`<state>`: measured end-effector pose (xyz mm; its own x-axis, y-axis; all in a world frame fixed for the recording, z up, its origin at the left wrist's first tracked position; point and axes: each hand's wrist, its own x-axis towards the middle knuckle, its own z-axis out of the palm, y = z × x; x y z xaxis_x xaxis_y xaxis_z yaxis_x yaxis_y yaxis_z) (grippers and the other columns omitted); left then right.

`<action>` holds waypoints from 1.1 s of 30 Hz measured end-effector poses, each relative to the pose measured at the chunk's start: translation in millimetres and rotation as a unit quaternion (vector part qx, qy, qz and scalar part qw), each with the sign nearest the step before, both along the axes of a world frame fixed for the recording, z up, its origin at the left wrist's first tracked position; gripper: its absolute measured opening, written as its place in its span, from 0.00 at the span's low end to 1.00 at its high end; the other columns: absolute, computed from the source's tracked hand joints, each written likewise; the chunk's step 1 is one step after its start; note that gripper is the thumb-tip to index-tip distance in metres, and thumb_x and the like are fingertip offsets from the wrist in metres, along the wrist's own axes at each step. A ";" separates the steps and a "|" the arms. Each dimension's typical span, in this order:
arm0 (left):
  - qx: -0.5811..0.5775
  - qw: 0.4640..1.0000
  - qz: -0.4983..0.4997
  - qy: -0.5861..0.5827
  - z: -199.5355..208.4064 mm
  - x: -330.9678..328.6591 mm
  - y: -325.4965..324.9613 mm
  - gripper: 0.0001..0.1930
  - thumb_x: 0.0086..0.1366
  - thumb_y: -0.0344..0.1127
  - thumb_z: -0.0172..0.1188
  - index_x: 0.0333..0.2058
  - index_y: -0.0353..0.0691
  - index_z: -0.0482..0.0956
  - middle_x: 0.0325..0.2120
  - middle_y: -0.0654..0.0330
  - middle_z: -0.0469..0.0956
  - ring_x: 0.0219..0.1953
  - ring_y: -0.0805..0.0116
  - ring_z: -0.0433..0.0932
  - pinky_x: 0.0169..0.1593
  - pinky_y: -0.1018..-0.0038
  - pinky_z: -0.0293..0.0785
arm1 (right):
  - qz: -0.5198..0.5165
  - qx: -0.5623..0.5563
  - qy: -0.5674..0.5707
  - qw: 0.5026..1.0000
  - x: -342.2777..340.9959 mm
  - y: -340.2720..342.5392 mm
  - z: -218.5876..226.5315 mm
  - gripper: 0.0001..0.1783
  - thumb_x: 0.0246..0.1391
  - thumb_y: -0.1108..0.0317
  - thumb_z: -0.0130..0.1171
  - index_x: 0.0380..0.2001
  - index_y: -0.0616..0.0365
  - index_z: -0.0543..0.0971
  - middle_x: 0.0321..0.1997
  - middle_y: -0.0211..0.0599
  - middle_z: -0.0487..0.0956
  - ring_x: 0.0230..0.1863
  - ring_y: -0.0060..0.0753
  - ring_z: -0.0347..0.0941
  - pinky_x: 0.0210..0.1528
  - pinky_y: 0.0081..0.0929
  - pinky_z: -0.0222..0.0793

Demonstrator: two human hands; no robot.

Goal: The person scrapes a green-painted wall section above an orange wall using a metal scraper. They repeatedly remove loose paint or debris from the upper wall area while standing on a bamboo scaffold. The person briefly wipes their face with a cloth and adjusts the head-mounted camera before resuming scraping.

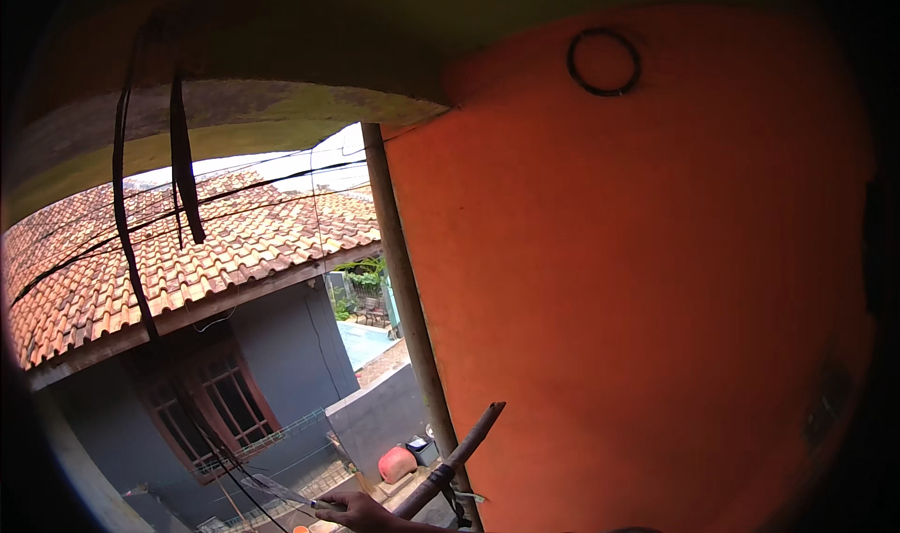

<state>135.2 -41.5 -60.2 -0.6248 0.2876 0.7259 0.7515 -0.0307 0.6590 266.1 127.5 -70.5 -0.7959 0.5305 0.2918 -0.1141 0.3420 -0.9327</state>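
At the bottom edge, left of the middle, my right hand (358, 513) is closed around the handle of a flat-bladed tool that looks like a trowel (278, 489). Its pale grey blade points left and slightly up, away from the fist. Just right of the hand, a wooden pole (476, 436) slants up to the right, with dark binding wrapped round it where it meets an upright post (405, 289). Little of the forearm shows. My left hand does not appear in the picture.
A plain orange wall (637, 280) fills the right side, with a black ring (604, 61) high on it. Dark cables (125, 214) hang at the left. Beyond and below stand a tiled roof (206, 242), a grey house with a barred window (225, 397) and a red tub (397, 465).
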 end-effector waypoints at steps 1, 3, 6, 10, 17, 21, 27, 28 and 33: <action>0.022 0.999 0.022 0.030 -3.9 -0.1 6.8 0.06 0.50 0.27 0.54 0.20 0.36 0.65 0.14 0.65 0.64 0.13 0.73 0.56 0.20 0.73 0.55 | -0.015 -0.006 0.012 1.000 -3.1 4.1 -3.7 0.30 0.50 0.49 0.59 0.48 0.62 0.74 0.42 0.42 0.79 0.46 0.32 0.73 0.50 0.28 0.64; 0.007 0.998 -0.025 -0.062 -7.3 1.3 10.1 0.04 0.53 0.27 0.56 0.26 0.35 0.70 0.18 0.61 0.71 0.13 0.72 0.63 0.19 0.74 0.62 | -0.027 -0.019 0.021 0.999 -7.9 14.4 -10.4 0.30 0.50 0.48 0.59 0.48 0.62 0.74 0.41 0.41 0.79 0.44 0.30 0.73 0.48 0.26 0.65; -0.052 0.985 -0.051 -0.155 -4.3 13.1 8.7 0.09 0.58 0.33 0.60 0.24 0.34 0.72 0.17 0.59 0.73 0.14 0.72 0.68 0.19 0.74 0.65 | -0.063 -0.020 0.008 0.998 -11.3 26.1 -16.5 0.30 0.50 0.49 0.59 0.47 0.63 0.74 0.39 0.40 0.79 0.42 0.27 0.72 0.47 0.24 0.65; -0.159 0.962 -0.077 -0.209 7.6 24.5 6.7 0.12 0.55 0.31 0.61 0.20 0.32 0.70 0.16 0.57 0.73 0.13 0.72 0.68 0.18 0.74 0.64 | -0.071 -0.028 0.039 0.996 -9.9 28.2 -21.7 0.28 0.51 0.50 0.59 0.45 0.64 0.75 0.37 0.38 0.79 0.40 0.24 0.71 0.43 0.23 0.66; -0.023 0.952 -0.124 -0.278 -7.4 15.8 10.7 0.07 0.55 0.26 0.60 0.23 0.33 0.70 0.17 0.55 0.73 0.15 0.71 0.72 0.16 0.75 0.65 | -0.114 0.003 0.069 0.991 0.0 8.0 4.9 0.16 0.52 0.56 0.58 0.37 0.57 0.80 0.27 0.29 0.76 0.28 0.19 0.70 0.32 0.21 0.65; -0.112 0.972 -0.125 -0.166 -48.7 -22.5 19.3 0.12 0.56 0.30 0.62 0.21 0.32 0.70 0.14 0.54 0.73 0.13 0.69 0.72 0.14 0.75 0.65 | -0.100 -0.167 0.112 0.974 3.0 3.4 12.1 0.15 0.55 0.55 0.55 0.37 0.54 0.78 0.23 0.25 0.73 0.23 0.15 0.67 0.23 0.17 0.61; -0.064 0.971 -0.128 -0.194 -34.8 -8.2 12.4 0.15 0.58 0.36 0.62 0.21 0.33 0.68 0.12 0.57 0.69 0.11 0.71 0.68 0.12 0.77 0.62 | -0.133 -0.260 0.318 0.902 5.3 -4.3 4.3 0.16 0.60 0.58 0.49 0.46 0.55 0.69 0.25 0.24 0.69 0.20 0.13 0.60 0.19 0.14 0.57; -0.062 0.971 -0.119 -0.199 -24.2 -1.1 9.9 0.15 0.58 0.36 0.61 0.22 0.33 0.68 0.12 0.57 0.69 0.11 0.72 0.68 0.12 0.78 0.62 | -0.155 -0.218 0.349 0.898 4.7 -6.8 -0.1 0.16 0.60 0.59 0.49 0.47 0.55 0.68 0.25 0.24 0.69 0.21 0.13 0.60 0.19 0.13 0.57; 0.050 0.961 -0.137 -0.236 -14.3 12.7 7.1 0.11 0.60 0.34 0.59 0.27 0.32 0.70 0.14 0.56 0.72 0.11 0.72 0.69 0.12 0.79 0.61 | -0.216 -0.113 0.380 0.892 31.6 -15.2 -10.1 0.16 0.60 0.62 0.49 0.48 0.55 0.65 0.28 0.23 0.68 0.21 0.12 0.59 0.21 0.12 0.57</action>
